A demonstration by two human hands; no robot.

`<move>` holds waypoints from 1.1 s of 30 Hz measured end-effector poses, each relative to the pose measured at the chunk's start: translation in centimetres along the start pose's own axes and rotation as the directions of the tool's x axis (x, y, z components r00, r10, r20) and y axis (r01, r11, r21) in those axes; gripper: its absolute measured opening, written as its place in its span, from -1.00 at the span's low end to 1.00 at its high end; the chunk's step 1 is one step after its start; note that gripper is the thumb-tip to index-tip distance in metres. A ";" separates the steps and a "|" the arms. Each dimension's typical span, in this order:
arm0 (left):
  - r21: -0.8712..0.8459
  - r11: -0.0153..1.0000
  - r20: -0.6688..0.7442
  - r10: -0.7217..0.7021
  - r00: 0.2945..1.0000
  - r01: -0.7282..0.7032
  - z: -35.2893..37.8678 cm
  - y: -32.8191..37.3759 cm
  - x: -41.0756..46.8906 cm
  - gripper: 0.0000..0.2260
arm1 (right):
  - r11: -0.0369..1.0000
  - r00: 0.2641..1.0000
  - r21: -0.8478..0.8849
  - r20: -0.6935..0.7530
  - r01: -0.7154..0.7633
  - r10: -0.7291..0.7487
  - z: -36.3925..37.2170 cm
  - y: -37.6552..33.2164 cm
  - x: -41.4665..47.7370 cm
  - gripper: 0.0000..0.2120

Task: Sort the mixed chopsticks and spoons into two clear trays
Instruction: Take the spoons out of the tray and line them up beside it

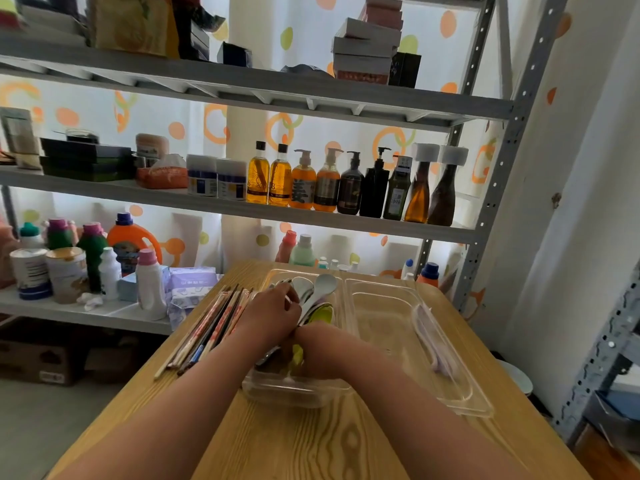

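Head view: left hand (273,315) and right hand (322,348) both grip the spoons (320,285) in one tray (294,396), while the chopsticks (207,327) lie lengthwise just beside the left hand.

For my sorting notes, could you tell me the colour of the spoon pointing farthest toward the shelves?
Pale bluish-grey spoon, seen in the head view.

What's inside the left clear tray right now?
A bundle of spoons, pale, metallic and yellow-green, gripped by the left hand and right hand in the left tray. The hands cover the handles and the tray floor, so a count isn't possible.
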State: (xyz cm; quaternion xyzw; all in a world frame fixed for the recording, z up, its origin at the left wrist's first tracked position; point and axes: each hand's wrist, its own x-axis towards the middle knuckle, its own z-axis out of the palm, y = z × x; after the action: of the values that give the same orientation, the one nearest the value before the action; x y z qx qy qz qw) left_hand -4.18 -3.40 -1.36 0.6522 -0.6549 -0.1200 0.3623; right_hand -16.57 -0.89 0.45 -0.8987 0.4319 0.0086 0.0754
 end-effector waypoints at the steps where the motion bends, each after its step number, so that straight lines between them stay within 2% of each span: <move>1: -0.011 1.000 -0.002 -0.002 1.000 0.002 0.0 0.0 0.0 -0.88 | 1.000 0.999 0.000 -0.035 -0.008 0.008 -0.1 0.2 -0.2 -0.65; 4: -0.040 0.999 -0.022 -0.018 1.000 0.017 0.2 0.3 0.0 -0.92 | 0.997 0.986 -0.069 -0.163 -0.047 0.035 -0.3 0.4 -0.8 -0.74; 6: -0.043 0.999 -0.036 -0.026 0.999 0.024 0.4 0.6 -0.1 -0.93 | 0.991 0.961 -0.095 -0.269 -0.095 0.066 -0.2 0.4 -1.2 -0.72; 8: -0.034 0.999 -0.038 -0.025 0.999 0.023 0.7 1.1 -0.3 -0.92 | 0.985 0.927 -0.057 -0.350 -0.163 0.133 0.0 0.7 -1.2 -0.70; 11: -0.047 0.999 -0.029 -0.026 0.999 0.025 1.1 2.0 -0.6 -0.96 | 0.967 0.892 -0.010 -0.389 -0.256 0.233 0.1 1.4 -1.0 -0.71; 16: -0.033 0.999 -0.047 0.021 0.999 -0.023 1.9 3.7 -0.6 -0.94 | 0.972 0.832 0.148 -0.504 -0.182 0.233 -1.4 2.7 -2.5 -0.78; 19: -0.040 0.999 -0.061 0.029 0.998 -0.031 2.6 4.5 -0.4 -0.86 | 0.953 0.747 0.277 -0.608 -0.120 0.271 -2.6 4.3 -4.1 -0.76; 24: -0.110 0.994 -0.055 -0.001 0.998 -0.005 4.1 5.6 0.4 -0.83 | 0.866 0.562 0.492 -0.692 -0.092 0.453 -2.9 8.3 -5.7 -0.81; 28: -0.052 0.999 -0.025 0.002 1.000 -0.004 5.7 6.3 1.0 -0.92 | 0.826 0.486 0.559 -0.702 -0.077 0.520 -2.4 11.4 -6.8 -0.76; 33: 0.005 0.999 0.038 0.034 0.999 -0.034 7.2 7.3 2.2 -0.82 | 0.798 0.377 0.598 -0.724 -0.074 0.577 -1.5 14.6 -7.7 -0.72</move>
State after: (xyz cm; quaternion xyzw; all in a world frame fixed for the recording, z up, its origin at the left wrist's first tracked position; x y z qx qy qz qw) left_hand -14.12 -6.85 -1.19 0.6397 -0.6730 -0.1243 0.3499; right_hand -32.84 -4.14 0.72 -0.6107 0.5682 -0.5491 0.0519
